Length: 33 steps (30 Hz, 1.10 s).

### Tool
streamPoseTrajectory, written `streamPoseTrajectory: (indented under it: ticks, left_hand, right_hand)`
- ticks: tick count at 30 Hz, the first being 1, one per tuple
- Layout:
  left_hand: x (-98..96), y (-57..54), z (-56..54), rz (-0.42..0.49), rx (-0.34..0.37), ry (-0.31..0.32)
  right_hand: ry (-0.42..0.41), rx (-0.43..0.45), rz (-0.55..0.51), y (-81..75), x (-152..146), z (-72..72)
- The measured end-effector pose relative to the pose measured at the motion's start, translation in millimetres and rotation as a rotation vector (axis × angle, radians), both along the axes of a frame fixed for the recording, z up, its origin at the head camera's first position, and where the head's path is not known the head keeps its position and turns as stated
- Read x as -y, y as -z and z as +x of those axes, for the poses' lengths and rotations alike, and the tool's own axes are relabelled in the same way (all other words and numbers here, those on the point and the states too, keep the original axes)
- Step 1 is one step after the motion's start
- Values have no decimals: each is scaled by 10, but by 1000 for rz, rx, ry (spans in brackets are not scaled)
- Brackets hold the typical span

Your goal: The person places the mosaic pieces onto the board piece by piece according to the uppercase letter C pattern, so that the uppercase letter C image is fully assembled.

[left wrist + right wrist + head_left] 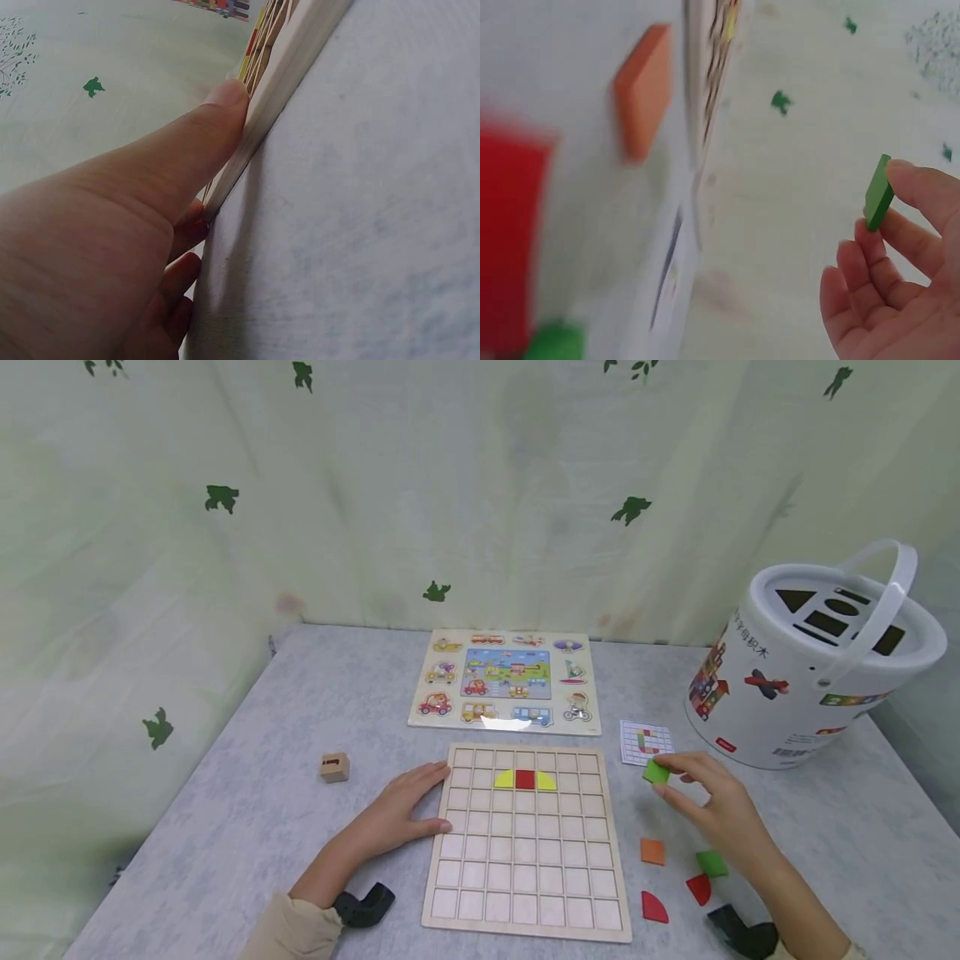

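Observation:
My right hand (708, 802) pinches a small green tile (879, 192) between thumb and fingertips, raised off the table beside the pattern card (633, 735). The wooden grid board (525, 864) lies flat in front of me. In its second row sit a red square tile (525, 779) and, on either side, a yellow curved tile (504, 779) and another yellow curved tile (547, 781). My left hand (397, 806) touches the board's left edge, fingers extended and the thumb (225, 94) against the rim.
Right of the board lie an orange square tile (652, 852), a green tile (712, 863) and two red quarter-round tiles (654, 907). A picture puzzle (506, 718) lies behind the board. A white bucket (795, 710) stands at right, a wooden block (334, 767) at left.

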<state>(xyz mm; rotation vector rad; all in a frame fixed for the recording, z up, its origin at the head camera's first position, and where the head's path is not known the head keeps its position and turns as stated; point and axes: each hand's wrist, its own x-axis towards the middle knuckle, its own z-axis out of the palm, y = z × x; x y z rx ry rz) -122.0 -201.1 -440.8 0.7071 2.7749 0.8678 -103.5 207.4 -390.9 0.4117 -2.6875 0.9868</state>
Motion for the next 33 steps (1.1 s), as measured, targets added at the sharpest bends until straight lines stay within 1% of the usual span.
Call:
streamPoseTrajectory:
  ticks: [4, 7, 11, 15, 19, 24, 29, 33]
  left_hand:
    - [-1, 6, -5, 7, -3, 5]
    - [-2, 9, -6, 7, -3, 7]
    - [-4, 7, -7, 11, -1, 5]
    - [-11, 1, -8, 15, 1, 5]
    - [-15, -4, -9, 9, -4, 1]
    - [-12, -5, -6, 8, -23, -5]
    - [-14, 1, -3, 3, -13, -13]
    - [-16, -3, 4, 2, -7, -15]
  right_hand:
    - [-107, -77, -62, -45, 261, -102]
    - [-180, -87, -118, -69, 474, -174]
    - [-244, -51, -188, -74, 744, -249]
    - [-297, 7, -230, -21, 970, -294]
    - [-379, 57, -216, 94, 1131, -330]
    - [-470, 150, -175, 235, 1238, -380]
    - [-507, 252, -95, 312, 1282, -411]
    - [-526, 267, -10, 347, 1318, -428]
